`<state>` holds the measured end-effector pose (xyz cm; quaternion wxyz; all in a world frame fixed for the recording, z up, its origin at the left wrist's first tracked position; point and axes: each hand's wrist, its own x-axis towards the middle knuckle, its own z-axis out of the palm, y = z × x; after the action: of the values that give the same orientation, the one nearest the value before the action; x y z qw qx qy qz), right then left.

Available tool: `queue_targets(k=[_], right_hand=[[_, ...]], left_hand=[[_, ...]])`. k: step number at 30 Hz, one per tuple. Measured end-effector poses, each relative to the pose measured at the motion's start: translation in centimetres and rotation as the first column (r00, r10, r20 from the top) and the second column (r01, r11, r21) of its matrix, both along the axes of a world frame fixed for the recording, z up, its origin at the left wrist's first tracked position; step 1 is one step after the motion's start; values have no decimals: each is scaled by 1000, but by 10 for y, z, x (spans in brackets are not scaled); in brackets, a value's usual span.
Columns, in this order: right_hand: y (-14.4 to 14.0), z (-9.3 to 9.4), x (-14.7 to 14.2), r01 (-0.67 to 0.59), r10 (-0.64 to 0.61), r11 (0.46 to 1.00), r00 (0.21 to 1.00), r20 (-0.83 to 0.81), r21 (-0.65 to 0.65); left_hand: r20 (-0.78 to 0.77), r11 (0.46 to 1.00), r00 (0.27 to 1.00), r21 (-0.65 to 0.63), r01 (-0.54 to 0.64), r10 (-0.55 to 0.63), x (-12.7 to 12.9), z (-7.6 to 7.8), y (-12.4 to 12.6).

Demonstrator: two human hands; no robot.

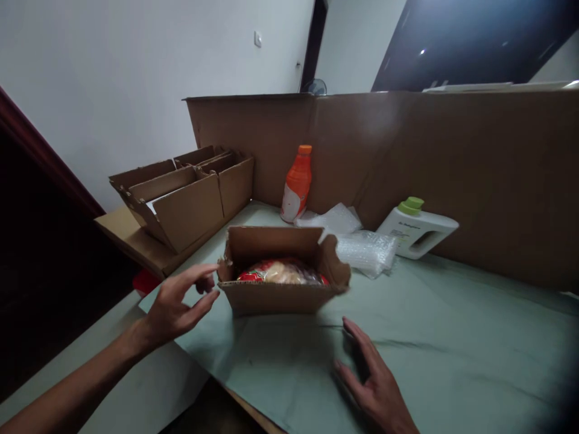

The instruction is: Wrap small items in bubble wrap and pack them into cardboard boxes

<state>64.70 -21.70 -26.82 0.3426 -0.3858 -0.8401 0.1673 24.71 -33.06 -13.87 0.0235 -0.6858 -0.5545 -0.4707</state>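
Left hand [174, 308]: bare, slim in build, narrowing at the wrist [141, 335]
Left forearm [93, 375]: bare along its visible length, slender
Right hand [378, 381]: bare, with slim, tapering fingers [363, 342]

view: single, head-worn | from: the person's side of the surface [452, 337], above it | facing: forward and down, toward the upright cardboard panel [393, 150], wall [158, 60] beyond | range: near left hand [174, 304] and right hand [373, 383]; open box [275, 299] about mid-frame, a little farther off
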Motion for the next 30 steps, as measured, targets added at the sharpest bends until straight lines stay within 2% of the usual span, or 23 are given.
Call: queue_targets(k=[1,3,6,9,11,13,15,17,19,21,23,24,26,28,30], right_hand=[[3,4,0,29,-30,998,999,-12,-54],[7,16,-4,65,-69,982,997,-16,-176],[8,37,-23,32,-46,946,998,-37,-324],[7,47,-38,-7,-34,935,993,-109,-355],[7,43,-38,39,-89,941,987,-136,-336],[7,35,-26,110,-164,937,976,-141,-331],[8,28,-7,159,-219,926,965,-143,-342],[8,26,16,208,-270,908,954,-128,-363],[5,28,38,274,-329,883,941,-86,-382],[1,31,58,328,-374,866,926,-53,-378],[-1,31,76,344,-391,863,919,-58,-369],[-1,29,83,338,-391,862,918,-71,-377],[1,25,93,298,-375,849,922,-100,-436],[5,21,96,255,-363,833,921,-139,-491],[9,20,93,241,-366,832,915,-168,-500]], left_hand=[[66,1000,998,1,-4,4,-1,-9,-10],[154,996,988,-82,-20,33,-1,-25,-17],[207,948,977,-318,22,47,2,-45,-2],[283,868,958,-466,170,-36,18,-66,21],[334,855,941,-472,215,-53,34,-81,33],[363,865,930,-449,224,-53,52,-93,41],[370,859,923,-435,272,-105,69,-97,50],[357,842,915,-422,338,-188,85,-90,55],[301,865,928,-382,327,-218,98,-78,53],[240,934,956,-272,232,-168,114,-67,39],[229,974,960,-127,190,-158,135,-66,16],[241,968,947,-81,238,-213,149,-70,3],[151,898,886,62,435,-439,178,-83,-17],[106,906,906,162,391,-410,204,-95,-27],[128,937,939,192,293,-320,217,-99,-26]])
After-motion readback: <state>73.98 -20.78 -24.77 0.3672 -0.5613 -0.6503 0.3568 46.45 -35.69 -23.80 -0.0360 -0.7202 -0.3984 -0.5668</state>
